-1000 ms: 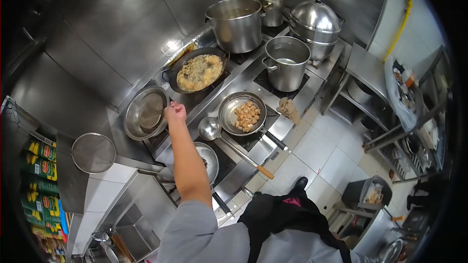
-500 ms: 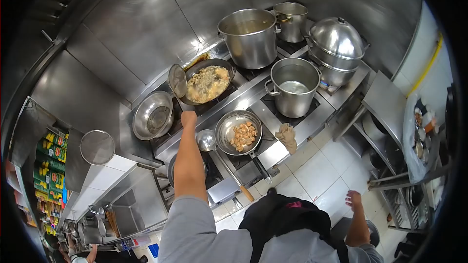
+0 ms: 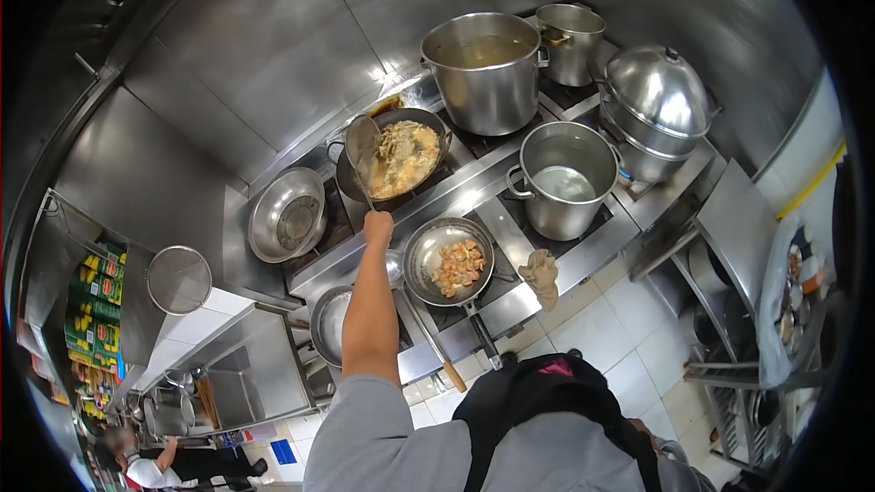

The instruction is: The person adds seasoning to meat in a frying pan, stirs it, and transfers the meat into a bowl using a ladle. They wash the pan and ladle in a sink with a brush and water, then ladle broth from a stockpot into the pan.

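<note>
Strainer (image 3: 363, 142) in left hand (image 3: 378, 226) over wok (image 3: 350, 182); green packs (image 3: 107, 312), lettering too small.

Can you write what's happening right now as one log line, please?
left hand: grip shut on strainer handle | strainer: at left side of wok | wok: food inside | frying pan: chunks inside

steel walls (image 3: 264, 64), pale tiled floor (image 3: 597, 321)

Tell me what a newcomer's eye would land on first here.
Probably the wok of foamy golden food at the stove's back left, with the left hand holding a strainer over its left side. Next, perhaps, the shiny domed lid at the far right, then the browned pieces in the front frying pan.
</note>
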{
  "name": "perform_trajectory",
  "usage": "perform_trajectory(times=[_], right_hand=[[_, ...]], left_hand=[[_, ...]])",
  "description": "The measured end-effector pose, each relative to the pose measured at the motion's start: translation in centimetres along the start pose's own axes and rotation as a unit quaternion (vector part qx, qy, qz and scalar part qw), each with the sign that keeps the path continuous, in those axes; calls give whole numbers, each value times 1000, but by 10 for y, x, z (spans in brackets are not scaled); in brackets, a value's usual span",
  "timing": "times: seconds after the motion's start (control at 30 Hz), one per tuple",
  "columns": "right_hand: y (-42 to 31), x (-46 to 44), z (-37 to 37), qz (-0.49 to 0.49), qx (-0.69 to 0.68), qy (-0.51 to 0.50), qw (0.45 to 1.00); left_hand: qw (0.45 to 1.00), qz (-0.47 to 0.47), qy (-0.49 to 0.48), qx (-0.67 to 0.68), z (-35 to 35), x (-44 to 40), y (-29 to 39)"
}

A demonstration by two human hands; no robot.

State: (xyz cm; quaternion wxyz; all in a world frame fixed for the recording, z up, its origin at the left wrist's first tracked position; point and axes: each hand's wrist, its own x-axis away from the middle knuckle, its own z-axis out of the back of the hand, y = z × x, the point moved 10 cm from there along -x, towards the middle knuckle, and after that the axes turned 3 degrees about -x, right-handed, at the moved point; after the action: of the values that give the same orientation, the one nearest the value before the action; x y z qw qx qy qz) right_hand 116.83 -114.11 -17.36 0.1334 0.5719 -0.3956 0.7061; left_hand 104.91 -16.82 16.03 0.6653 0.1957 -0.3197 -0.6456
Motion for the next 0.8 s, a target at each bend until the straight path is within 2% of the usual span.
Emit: perform_trajectory(times=[0.07, 0.13, 0.2, 0.23, 0.27, 0.3, 0.4, 0.5, 0.53, 0.6, 0.63, 0.7, 0.73, 0.77, 0.8], right_hand=[[-20, -4, 7, 23, 47, -4, 999], [-47, -12, 25, 35, 35, 7, 999], [-80, -25, 51, 20, -67, 36, 997], [-69, -70, 73, -26, -183, 1, 983], [-118, -42, 84, 13, -160, 115, 980], [-149, -34, 92, 45, -160, 124, 978], [-203, -36, 114, 94, -142, 139, 975], [-222, -37, 119, 119, -130, 132, 975], [-222, -38, 116, 120, -132, 131, 975], [-196, -54, 112, 74, -146, 116, 980], [-188, -51, 106, 64, -133, 110, 983], [-162, -52, 94, 20, -129, 104, 986], [-147, -55, 88, -1, -124, 103, 987], [-135, -61, 82, -5, -119, 87, 989], [-116, -68, 80, -10, -113, 72, 991]], left_hand=[[998, 21, -42, 35, -12, 6, 4], [1000, 10, -20, 22, -3, 16, 16], [1000, -2, -3, 6, -2, 10, 16], [993, -72, 5, -93, -3, -12, 13], [989, -95, 31, -108, 6, -7, 17], [984, -118, 57, -124, 16, 1, 22], [979, -108, 77, -157, 38, 25, 27], [975, -120, 89, -162, 41, 33, 18], [975, -122, 91, -162, 32, 11, -4], [940, -201, 64, -268, -7, -47, -39], [940, -202, 66, -267, -4, -40, -31], [895, -268, 14, -357, -17, -4, 3], [895, -268, 16, -356, -21, 0, 7], [957, -198, 21, -211, -13, -4, 1], [990, -122, 26, -60, -10, -5, -9]])
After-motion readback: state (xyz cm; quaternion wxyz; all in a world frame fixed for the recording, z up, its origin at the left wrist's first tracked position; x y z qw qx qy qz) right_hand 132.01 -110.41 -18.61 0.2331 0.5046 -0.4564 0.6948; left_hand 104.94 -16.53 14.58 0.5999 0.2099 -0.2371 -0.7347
